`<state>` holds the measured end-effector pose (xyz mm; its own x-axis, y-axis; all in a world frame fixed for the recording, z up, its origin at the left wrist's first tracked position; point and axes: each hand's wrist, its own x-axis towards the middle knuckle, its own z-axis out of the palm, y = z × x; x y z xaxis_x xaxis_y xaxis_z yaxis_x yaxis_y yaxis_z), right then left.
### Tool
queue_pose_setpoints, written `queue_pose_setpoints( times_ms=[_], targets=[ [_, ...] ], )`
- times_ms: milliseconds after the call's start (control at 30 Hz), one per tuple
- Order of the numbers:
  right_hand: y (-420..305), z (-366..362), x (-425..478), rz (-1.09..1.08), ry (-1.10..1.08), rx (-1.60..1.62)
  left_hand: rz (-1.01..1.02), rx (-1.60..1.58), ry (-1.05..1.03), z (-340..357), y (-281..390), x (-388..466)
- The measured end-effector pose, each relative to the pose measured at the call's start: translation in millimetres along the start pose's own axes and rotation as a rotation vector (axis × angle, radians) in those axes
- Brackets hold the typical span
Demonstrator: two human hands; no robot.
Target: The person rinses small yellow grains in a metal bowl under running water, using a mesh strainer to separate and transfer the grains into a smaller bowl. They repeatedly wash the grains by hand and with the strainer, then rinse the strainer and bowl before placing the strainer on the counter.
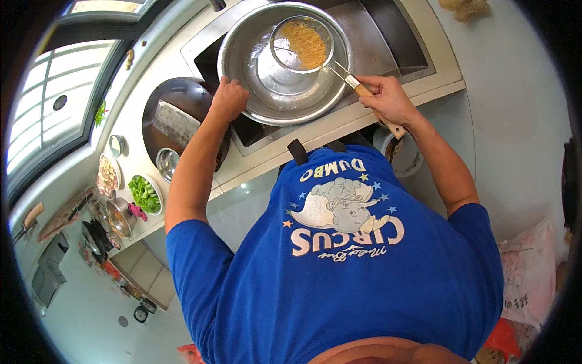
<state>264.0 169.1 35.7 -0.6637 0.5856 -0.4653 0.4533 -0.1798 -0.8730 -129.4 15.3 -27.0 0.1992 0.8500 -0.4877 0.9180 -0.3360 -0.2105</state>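
A large stainless steel basin (259, 109) sits over the sink. My left hand (231, 99) grips its rim at the near left. In my right hand (386, 100) is the wooden handle of a round fine-mesh strainer (279, 58), held over the basin's inside. Orange-yellow shreds (305, 43) lie in the strainer, heaped towards its right side. Their exact kind cannot be told. The basin's bottom looks shiny and wet; how much water it holds is unclear.
Left of the basin, a cleaver (175, 120) rests on a dark round chopping board (152, 102) beside a small metal bowl (167, 164). Farther left stand a bowl of chopped greens (144, 193) and a plate of sliced food (107, 175). A bucket (407, 154) is below the counter edge.
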Motion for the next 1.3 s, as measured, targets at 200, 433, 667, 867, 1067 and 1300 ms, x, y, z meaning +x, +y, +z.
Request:
queue_pose_setpoints(
  times_ms=[200,433,667,867,1067,1300],
  targets=[
    [1.0,3.3,-8.1,0.012,0.024,0.012,0.057,-0.158,-0.132,-6.2,55.8,-21.8],
    [5.2,6.3,-6.5,0.011,0.035,0.031,0.053,-0.682,-0.572,-51.1,106.5,25.3],
    [-0.1,5.7,-4.4,-0.039,0.082,0.066,0.042,-1.011,-0.364,23.6,133.5,83.6],
    [-17.3,4.2,-16.9,0.019,0.13,0.122,-0.193,-0.834,-0.138,5.8,83.1,76.3],
    [-11.7,5.3,-15.2,0.01,0.146,0.069,-0.493,-1.109,0.651,-11.7,46.7,49.1],
    [-7.2,-0.9,-12.8,0.015,0.163,-0.129,-0.765,-1.01,0.719,-14.9,49.8,3.5]
  ],
)
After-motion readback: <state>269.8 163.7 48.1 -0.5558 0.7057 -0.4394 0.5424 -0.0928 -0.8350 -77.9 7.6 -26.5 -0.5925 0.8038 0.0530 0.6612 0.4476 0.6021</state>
